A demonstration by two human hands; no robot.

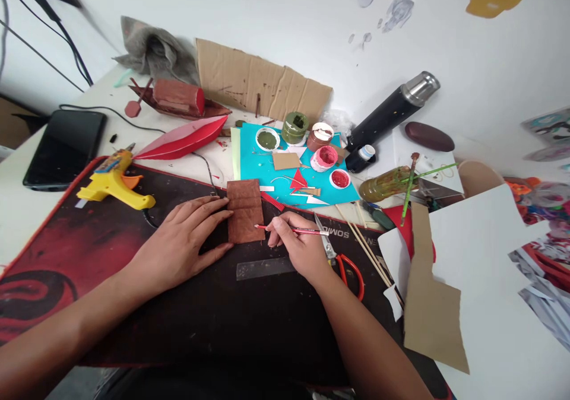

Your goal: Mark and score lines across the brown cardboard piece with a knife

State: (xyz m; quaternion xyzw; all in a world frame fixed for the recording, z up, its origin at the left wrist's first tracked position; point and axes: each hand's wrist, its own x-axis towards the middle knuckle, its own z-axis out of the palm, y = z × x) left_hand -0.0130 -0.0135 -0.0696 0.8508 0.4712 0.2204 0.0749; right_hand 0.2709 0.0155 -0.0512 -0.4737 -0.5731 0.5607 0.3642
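Note:
A brown painted cardboard rectangle (245, 210) lies on the black and red desk mat (89, 251). My left hand (184, 243) lies flat beside it, fingers stretched out, fingertips touching its left edge. My right hand (299, 247) is closed on a red pencil (291, 229) whose tip rests at the rectangle's right edge. A clear ruler (262, 267) lies on the mat just below both hands.
A yellow glue gun (113, 183) sits at the left, scissors (341, 260) and wooden sticks (371, 254) at the right. Behind are a blue sheet (253, 162) with paint pots, a red boat shape (182, 140), a black flask (392, 112), a phone (65, 148) and cardboard pieces (430, 305).

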